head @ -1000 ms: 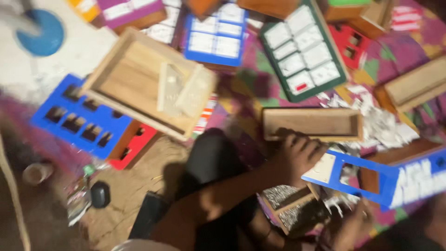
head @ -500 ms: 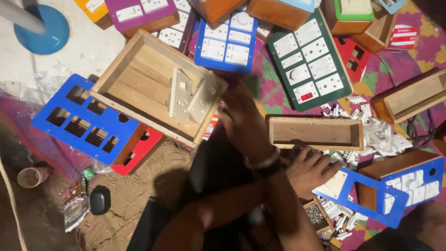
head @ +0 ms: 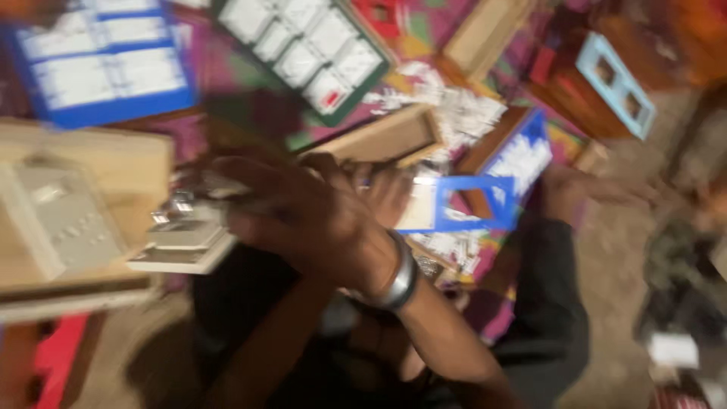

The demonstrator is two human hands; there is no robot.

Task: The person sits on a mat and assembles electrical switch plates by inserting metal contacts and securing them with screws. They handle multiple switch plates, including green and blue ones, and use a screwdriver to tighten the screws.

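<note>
The view is blurred. My right hand (head: 303, 220), with a metal bangle on the wrist, reaches across to the left and grips a white switch part (head: 182, 244) at the edge of a shallow wooden box (head: 91, 163). A grey-white switch module (head: 60, 220) lies in that box. My left hand (head: 388, 193) sits just behind the right one and holds a blue frame plate (head: 463, 204) by its left end. My forearms cross above my dark-clothed lap.
A green board of white switches (head: 310, 53) and a blue one (head: 98, 72) lie at the top. An open wooden tray (head: 382, 136), white scraps (head: 454, 110), a light-blue frame (head: 615, 83) and a red plate (head: 53, 356) surround me.
The view has swung and closed in. My right hand has come back from the wooden box with a white switch part. My left hand still holds the blue frame.
</note>
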